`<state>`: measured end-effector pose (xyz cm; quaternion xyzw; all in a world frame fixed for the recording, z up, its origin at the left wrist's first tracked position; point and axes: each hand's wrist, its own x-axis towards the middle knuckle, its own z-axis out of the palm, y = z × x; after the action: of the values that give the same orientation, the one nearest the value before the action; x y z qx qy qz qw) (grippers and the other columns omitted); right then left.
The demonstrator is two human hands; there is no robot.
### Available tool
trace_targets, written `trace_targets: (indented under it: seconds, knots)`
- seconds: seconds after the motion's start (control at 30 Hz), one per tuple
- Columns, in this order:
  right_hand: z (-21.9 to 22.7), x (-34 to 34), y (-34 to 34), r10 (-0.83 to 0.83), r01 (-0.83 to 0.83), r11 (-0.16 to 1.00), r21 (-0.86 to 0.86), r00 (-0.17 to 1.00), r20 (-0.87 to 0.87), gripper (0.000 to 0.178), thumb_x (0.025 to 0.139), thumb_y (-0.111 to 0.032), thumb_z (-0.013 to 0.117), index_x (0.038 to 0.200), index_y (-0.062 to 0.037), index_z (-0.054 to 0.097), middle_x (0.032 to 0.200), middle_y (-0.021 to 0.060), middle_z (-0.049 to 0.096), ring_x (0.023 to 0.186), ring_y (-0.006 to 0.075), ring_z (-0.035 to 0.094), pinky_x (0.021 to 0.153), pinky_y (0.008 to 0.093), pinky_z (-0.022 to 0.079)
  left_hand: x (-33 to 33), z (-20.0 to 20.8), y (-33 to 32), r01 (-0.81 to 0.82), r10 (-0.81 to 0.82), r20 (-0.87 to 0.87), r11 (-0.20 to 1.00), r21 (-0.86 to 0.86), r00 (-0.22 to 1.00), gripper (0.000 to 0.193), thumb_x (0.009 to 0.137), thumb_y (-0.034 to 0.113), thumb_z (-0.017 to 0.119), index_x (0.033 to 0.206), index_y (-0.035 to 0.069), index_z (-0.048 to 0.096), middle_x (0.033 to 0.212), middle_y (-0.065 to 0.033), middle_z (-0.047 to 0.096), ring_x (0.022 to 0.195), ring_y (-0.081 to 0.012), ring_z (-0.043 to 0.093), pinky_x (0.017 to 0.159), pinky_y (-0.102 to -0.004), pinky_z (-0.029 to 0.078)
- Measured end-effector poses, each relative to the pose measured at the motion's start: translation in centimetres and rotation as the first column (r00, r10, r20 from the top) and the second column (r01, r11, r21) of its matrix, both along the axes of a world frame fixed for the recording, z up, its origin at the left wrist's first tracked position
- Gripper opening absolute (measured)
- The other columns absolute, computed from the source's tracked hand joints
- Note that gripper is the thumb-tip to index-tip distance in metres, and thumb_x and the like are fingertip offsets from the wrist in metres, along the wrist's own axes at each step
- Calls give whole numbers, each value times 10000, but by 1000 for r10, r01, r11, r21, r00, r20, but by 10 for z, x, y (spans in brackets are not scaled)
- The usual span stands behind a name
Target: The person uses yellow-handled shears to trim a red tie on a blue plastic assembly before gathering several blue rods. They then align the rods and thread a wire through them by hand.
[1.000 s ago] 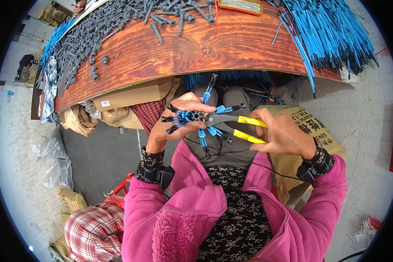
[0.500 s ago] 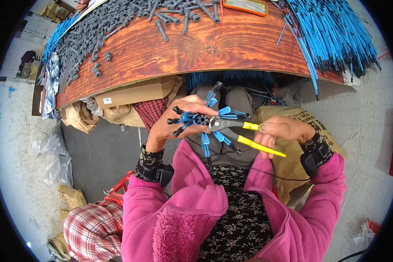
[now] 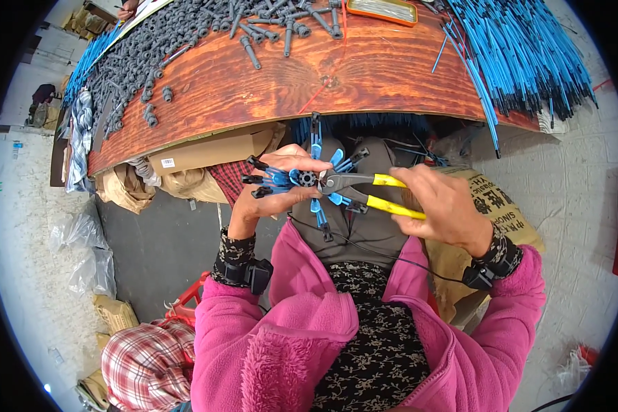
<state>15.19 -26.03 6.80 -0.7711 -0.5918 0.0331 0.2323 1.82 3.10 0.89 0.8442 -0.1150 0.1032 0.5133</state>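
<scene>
My left hand (image 3: 275,185) is closed around the dark round hub of a folded frame (image 3: 307,178), whose short blue arms with black tips fan out to all sides. In my right hand (image 3: 446,206) is a pair of pliers (image 3: 350,187) with dark jaws and yellow grips, my fingers wrapped on both handles. The jaws reach the hub's right side, beside my left fingertips. Exactly what the jaws bite on is too small to make out. Both hands are above my lap, in front of the table edge.
A reddish wooden table (image 3: 281,86) spans the far side, holding a heap of grey plastic fittings (image 3: 158,55), blue rods with black ends (image 3: 522,55) and an orange-rimmed tray (image 3: 384,9). Beneath sits a cardboard box (image 3: 213,152). A printed sack (image 3: 494,199) stands right of my knees.
The hub and its blue arms have shifted slightly left and turned. My right hand has moved up and wrapped further over the plier handles, which are closer together.
</scene>
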Motion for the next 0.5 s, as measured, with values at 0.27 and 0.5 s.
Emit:
trace_targets:
  seconds: [0.27,0.5]
  knots:
    - [-20,28,-2,-127,-204,947,-247,468,-875,461,891,-275,714,1234,9,594,904,121,700,723,202,680,691,297,538,-3,-2,1,-8,9,-41,1000,29,999,494,681,137,857,1159,98,740,907,-44,716,805,-210,618,714,-338,492]
    - [-18,31,-1,-298,-390,845,-367,226,-927,381,989,-256,609,1252,19,589,970,95,716,792,136,678,726,285,538,-5,4,-8,72,-73,-53,997,-20,996,465,698,142,829,1150,79,738,1037,-48,759,836,-211,623,770,-348,513]
